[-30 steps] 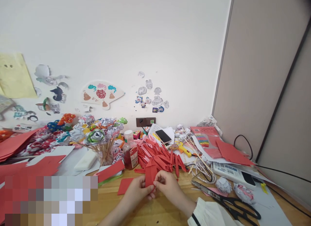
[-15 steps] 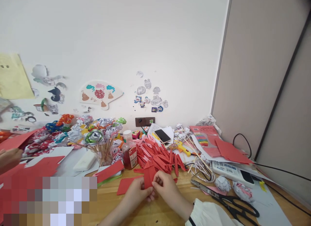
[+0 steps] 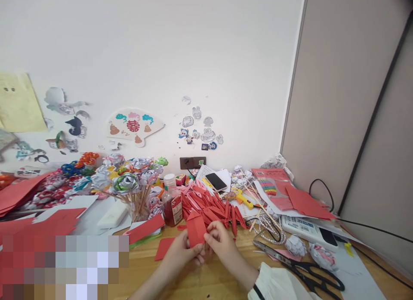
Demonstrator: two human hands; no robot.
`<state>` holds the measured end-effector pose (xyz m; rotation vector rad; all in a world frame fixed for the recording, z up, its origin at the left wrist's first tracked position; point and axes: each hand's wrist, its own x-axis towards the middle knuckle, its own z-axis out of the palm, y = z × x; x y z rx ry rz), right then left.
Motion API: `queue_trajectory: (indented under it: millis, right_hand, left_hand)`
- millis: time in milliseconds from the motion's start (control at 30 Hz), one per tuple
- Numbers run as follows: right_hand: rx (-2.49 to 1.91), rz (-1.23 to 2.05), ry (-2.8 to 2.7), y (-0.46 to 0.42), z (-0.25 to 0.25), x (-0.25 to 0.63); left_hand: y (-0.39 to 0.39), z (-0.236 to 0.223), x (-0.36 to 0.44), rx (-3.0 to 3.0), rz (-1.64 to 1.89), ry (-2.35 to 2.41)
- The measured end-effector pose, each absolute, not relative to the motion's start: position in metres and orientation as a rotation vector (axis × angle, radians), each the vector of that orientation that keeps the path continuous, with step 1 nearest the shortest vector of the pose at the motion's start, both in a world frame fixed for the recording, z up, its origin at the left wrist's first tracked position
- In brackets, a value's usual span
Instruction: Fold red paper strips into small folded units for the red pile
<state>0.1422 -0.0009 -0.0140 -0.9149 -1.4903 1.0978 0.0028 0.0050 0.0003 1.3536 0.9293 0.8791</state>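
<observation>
A folded piece of red paper is held up between both hands above the front of the wooden table. My left hand grips its lower left side, thumb across the bottom edge. At the lower right edge, my right hand pinches the paper between thumb and curled fingers. Just behind lies a heap of folded red paper strips. Partly hidden behind my left hand, a flat red sheet rests on the table.
Large black-handled scissors lie right of my right hand, beside crumpled paper balls. Behind stand a bottle of red liquid and a cup of sticks. A phone and yellow glue gun lie farther back.
The red paper has tilted and shifted slightly left in my hands. My right hand has moved a little up and right. The other person's hand at the far left has left the view.
</observation>
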Motion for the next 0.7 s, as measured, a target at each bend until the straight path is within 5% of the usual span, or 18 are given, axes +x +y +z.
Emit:
queue_trajectory:
  millis: [700]
  right_hand:
    - [-1.035,1.125,-1.518,0.002,-0.01,0.146]
  left_hand:
    - [-0.002,0.035,-0.016,2.11,0.921,1.019]
